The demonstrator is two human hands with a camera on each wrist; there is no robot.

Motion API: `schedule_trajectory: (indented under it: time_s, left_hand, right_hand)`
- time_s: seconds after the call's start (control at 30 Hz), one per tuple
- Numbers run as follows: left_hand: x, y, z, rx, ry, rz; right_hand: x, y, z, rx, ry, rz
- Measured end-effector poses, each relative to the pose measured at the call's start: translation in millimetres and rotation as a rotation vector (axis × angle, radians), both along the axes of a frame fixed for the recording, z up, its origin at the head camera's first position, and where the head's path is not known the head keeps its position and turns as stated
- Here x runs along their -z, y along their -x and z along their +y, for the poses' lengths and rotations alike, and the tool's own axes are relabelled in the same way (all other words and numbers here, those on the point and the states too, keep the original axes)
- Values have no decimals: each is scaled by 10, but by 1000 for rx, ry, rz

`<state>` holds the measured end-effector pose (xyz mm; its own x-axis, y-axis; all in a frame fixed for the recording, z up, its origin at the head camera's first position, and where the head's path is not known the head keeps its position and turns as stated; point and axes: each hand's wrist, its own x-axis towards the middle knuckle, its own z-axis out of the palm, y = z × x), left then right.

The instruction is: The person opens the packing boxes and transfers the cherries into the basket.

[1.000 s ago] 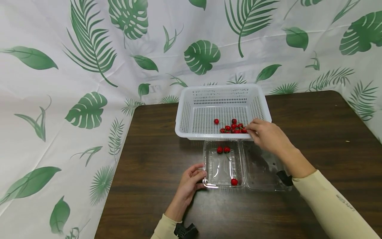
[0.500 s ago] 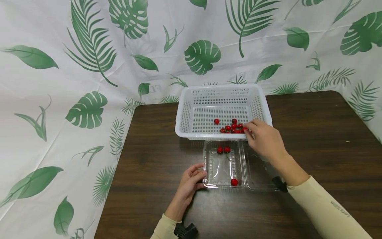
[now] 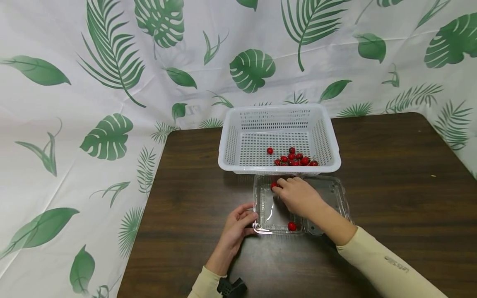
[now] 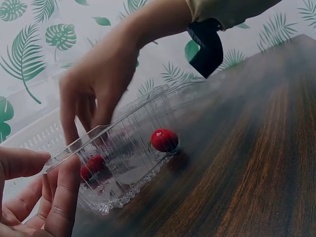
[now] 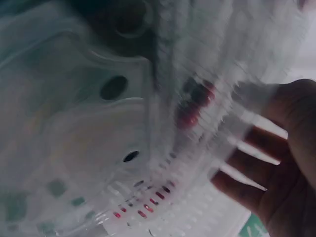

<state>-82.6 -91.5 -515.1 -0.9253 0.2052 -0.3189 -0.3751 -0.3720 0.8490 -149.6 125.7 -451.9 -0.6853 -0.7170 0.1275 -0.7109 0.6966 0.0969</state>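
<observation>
A clear plastic clamshell box [image 3: 271, 216] lies on the table with its lid [image 3: 329, 187] folded out to the right. My left hand [image 3: 235, 227] pinches the box's left rim between thumb and fingers. Over the box hangs my right hand [image 3: 301, 198], fingertips pointing down inside it beside a red cherry [image 3: 273, 186]. Another cherry [image 4: 96, 163] shows near those fingers in the left wrist view. I cannot tell whether the right fingertips hold a cherry, as they are blurred and partly hidden. A single cherry [image 3: 292, 226] sits at the box's near right corner.
Directly behind the box stands a white slotted basket [image 3: 279, 169]. Several cherries [image 3: 294, 162] are gathered along its near right side, with one cherry [image 3: 270, 151] apart from them. The dark wooden table [image 3: 186, 198] meets a leaf-printed white cloth [image 3: 208, 74] at the back and left.
My right hand has left the cherries in the basket and moved left and toward me, into the clear box. My left hand has stayed on the box's rim.
</observation>
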Motion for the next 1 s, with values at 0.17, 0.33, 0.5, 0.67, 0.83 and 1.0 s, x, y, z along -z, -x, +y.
schedule_trajectory:
  time_s: [0.17,0.33,0.5,0.67,0.83,1.0]
  left_hand:
    - [-6,-1,0,-3,-2,2]
    - [2,-3,0,-9,2,-2]
    - [22,-3,11,-3,2,2]
    - [34,0,17,-8,4,-1]
    - [33,-3,16,-9,6,-3]
    - [28,1,11,-5,10,-2]
  right_hand:
    - [72,-26,-39,54,-141,-33]
    - [125,-28,-35,37,-120,-16]
    - [180,-39,-15,1,-83,-3]
    - [211,-58,-17,-9,-64,-81]
    - [202,-70,-22,-12,-40,-132]
    - [162,-94,-20,-55,27,-143]
